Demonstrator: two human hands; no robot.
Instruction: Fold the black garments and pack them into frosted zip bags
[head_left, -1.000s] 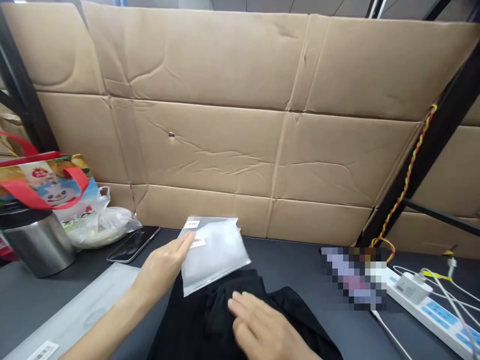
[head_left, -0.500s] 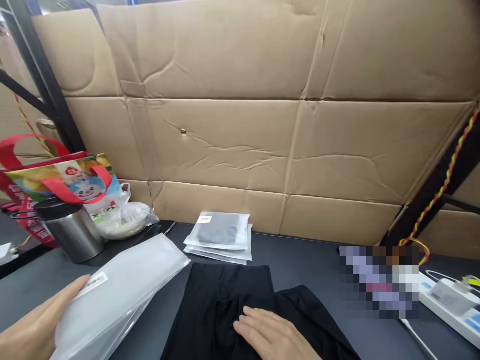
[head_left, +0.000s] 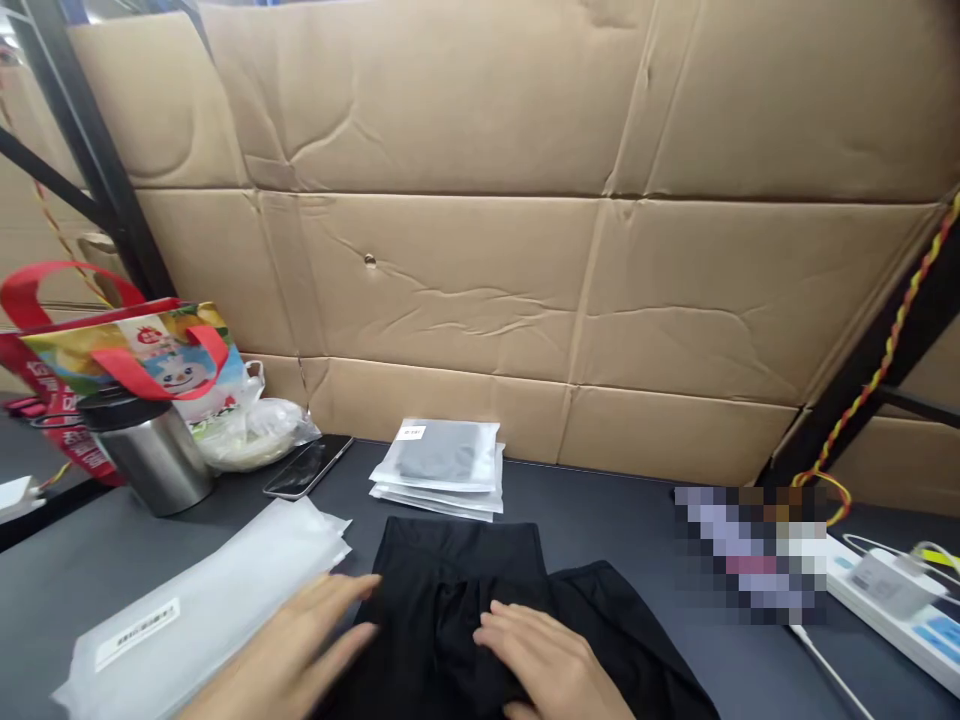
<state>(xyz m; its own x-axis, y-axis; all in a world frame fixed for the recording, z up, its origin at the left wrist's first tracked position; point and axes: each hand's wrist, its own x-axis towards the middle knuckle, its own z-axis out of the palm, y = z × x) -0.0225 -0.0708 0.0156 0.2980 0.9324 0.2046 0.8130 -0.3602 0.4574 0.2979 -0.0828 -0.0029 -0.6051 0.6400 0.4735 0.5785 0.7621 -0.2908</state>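
Note:
A black garment (head_left: 465, 550) with a wide waistband, possibly leggings, lies on the dark table in front of me, one part spread out to the right. My right hand (head_left: 551, 655) rests on its middle with the fingers stretched out. At the garment's left edge is my left hand (head_left: 300, 640), slightly blurred, thumb and fingers apart, with nothing in it. A stack of frosted plastic bags (head_left: 217, 590) with a white barcode label lies at the left, partly behind my left forearm. Farther back sits a pile of packed bags (head_left: 442, 465) with dark cloth inside.
At the left stand a steel flask (head_left: 154, 455) and a colourful carrier bag (head_left: 150, 350), with a clear plastic bag (head_left: 259, 435) and a phone (head_left: 311, 467) beside them. A power strip (head_left: 877, 610) with cables lies at the right. Cardboard (head_left: 465, 240) walls the back.
My left hand has let go of the frosted bags, which now lie on the table, and has moved right to the garment. The phone behind them has come into view. My right hand has hardly moved.

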